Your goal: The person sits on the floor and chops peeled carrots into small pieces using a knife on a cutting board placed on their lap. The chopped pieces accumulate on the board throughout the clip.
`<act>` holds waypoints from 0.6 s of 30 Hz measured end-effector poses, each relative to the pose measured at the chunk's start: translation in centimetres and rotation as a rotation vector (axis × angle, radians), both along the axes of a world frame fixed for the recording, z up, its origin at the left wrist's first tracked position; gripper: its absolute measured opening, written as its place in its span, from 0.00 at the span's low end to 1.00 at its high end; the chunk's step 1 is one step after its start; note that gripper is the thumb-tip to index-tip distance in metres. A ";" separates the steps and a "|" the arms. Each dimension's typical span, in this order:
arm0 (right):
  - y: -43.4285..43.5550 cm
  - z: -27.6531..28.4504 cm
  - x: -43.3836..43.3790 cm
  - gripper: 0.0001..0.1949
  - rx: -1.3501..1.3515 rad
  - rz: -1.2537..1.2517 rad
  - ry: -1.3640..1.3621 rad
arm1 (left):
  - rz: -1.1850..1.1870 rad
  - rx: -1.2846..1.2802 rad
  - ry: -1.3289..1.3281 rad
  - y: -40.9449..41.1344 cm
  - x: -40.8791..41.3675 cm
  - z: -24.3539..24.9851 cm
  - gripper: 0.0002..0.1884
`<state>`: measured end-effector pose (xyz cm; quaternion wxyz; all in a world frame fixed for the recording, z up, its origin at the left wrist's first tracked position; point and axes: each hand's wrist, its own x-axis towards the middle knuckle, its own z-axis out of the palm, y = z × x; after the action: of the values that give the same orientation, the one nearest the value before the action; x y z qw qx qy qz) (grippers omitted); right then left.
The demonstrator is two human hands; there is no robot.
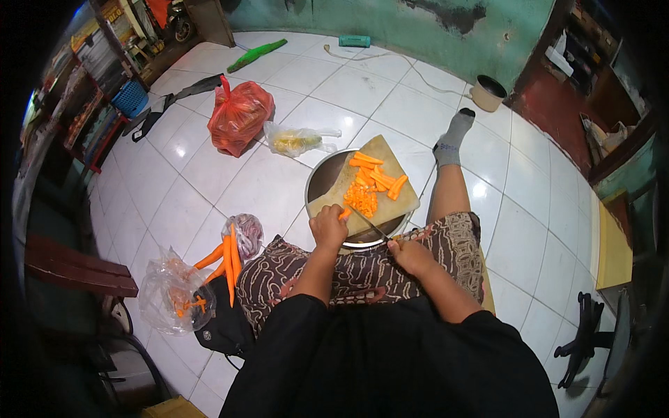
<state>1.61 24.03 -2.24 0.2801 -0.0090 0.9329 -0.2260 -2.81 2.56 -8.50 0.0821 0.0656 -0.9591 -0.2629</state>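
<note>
My left hand [329,228] pinches a carrot piece [344,214] at the near left of a worn cutting board [334,197]. In my right hand [412,255] is the handle of a knife [370,223], its blade reaching to that carrot piece. Diced carrot [360,199] lies heaped mid-board, with thicker carrot sticks [383,180] beyond and to the right of it. The board rests across a round metal basin [320,180], hiding much of its inside. The basin stands against the patterned cloth over my lap.
Whole carrots [228,261] lie to my left beside a clear plastic bag [167,292] with carrot scraps and a bag of shallots or similar [246,235]. Beyond the basin are a tied red plastic bag [240,117] and a clear bag with yellowish-green produce [295,140]. A pot [488,93] with a cord stands far right.
</note>
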 end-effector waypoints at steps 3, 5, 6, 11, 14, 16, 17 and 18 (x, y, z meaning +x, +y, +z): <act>-0.5 0.0 0.1 0.26 0.025 0.013 0.025 | 0.003 0.008 0.020 0.1 0.3 -0.2 0.10; -1.0 1.3 0.2 0.27 0.024 0.047 -0.012 | 0.005 0.003 0.020 -0.1 0.6 -0.2 0.11; -1.1 1.1 0.2 0.27 0.031 0.067 0.011 | 0.015 -0.011 0.003 0.1 0.5 -0.1 0.11; -1.6 0.9 -0.4 0.26 0.039 0.040 -0.022 | -0.034 -0.028 0.002 0.0 0.5 -0.1 0.10; -2.7 0.5 -1.3 0.27 0.015 0.056 -0.015 | -0.040 -0.083 -0.039 -0.1 0.0 0.2 0.10; -4.3 0.8 -2.1 0.27 0.005 0.045 -0.012 | -0.034 -0.076 -0.054 0.1 -0.1 0.6 0.10; -4.7 0.9 -2.5 0.27 0.000 0.040 -0.010 | -0.030 -0.072 -0.062 0.3 -0.2 0.7 0.10; -4.8 0.8 -2.9 0.28 0.006 0.049 -0.031 | -0.032 -0.044 -0.055 0.2 -0.3 0.8 0.10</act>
<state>-1.30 19.23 -1.47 0.3000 -0.0278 0.9286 -0.2165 -3.09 2.71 -7.74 0.0529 0.0558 -0.9675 -0.2410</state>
